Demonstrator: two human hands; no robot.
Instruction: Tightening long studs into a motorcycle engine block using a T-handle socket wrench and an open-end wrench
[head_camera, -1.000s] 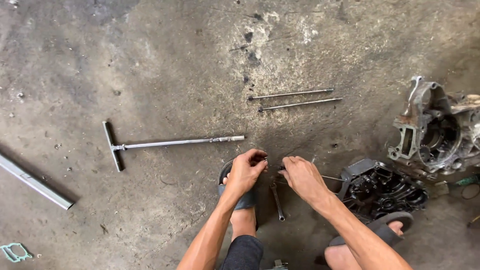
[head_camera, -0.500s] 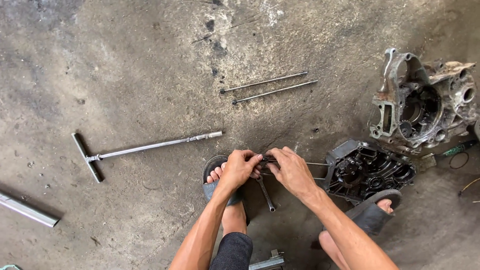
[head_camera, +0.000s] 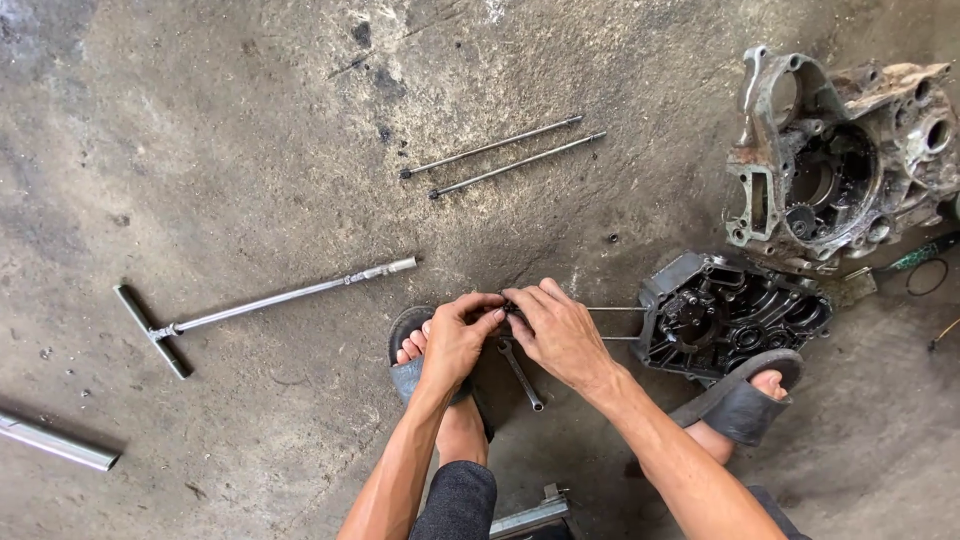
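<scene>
My left hand and my right hand meet fingertip to fingertip over a small dark part held between them, just above the concrete floor. What the part is I cannot make out. A thin rod runs from my right hand to the dark engine cover on the right. Below my hands a small wrench lies on the floor. My left foot in a grey sandal sits under the left hand.
A T-handle socket wrench lies to the left. Two long thin studs lie farther away. A greasy engine crankcase stands at the upper right. A metal bar lies at the lower left. My right foot's sandal rests beside the engine cover.
My hands came together from slightly apart and now both grip the small part. The view shifted, so floor items appear lower and further left.
</scene>
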